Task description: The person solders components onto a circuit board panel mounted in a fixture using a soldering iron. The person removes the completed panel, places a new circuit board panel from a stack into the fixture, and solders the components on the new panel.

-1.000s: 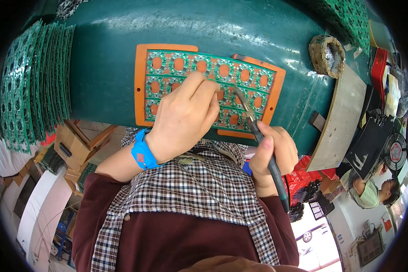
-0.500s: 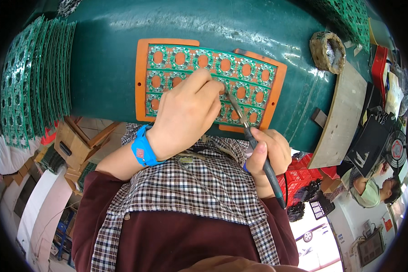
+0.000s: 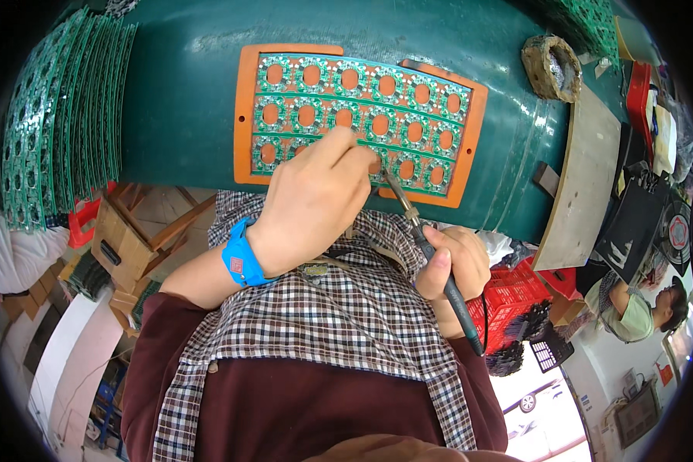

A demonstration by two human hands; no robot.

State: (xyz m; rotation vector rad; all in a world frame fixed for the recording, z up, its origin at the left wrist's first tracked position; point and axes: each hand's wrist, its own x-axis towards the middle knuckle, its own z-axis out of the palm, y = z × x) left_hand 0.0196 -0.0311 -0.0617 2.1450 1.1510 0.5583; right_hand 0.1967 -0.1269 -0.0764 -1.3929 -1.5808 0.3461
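Observation:
A green circuit board panel (image 3: 362, 100), with rows of round cut-outs and small parts, lies in an orange tray (image 3: 243, 150). My left hand (image 3: 312, 192), with a blue band on its wrist, reaches over the panel's near row. Its thumb and forefinger are pinched together at the board, hiding whatever may be between them. In my right hand (image 3: 458, 262) is a soldering iron (image 3: 456, 304), gripped by its dark handle. The iron's metal tip points up and left, close beside the left fingertips at the near row.
The tray rests on a green table mat (image 3: 177, 100). Many similar boards (image 3: 61, 115) stand upright in a row at left. On the right are a brown ring-shaped roll (image 3: 550, 68), a grey board (image 3: 581, 185) and a red crate (image 3: 508, 300). Another person (image 3: 631, 308) is far right.
Relative to the panel, both hands and the iron have shifted from the middle row to the near row. The tray and surroundings appear higher in the view. Both grips look the same.

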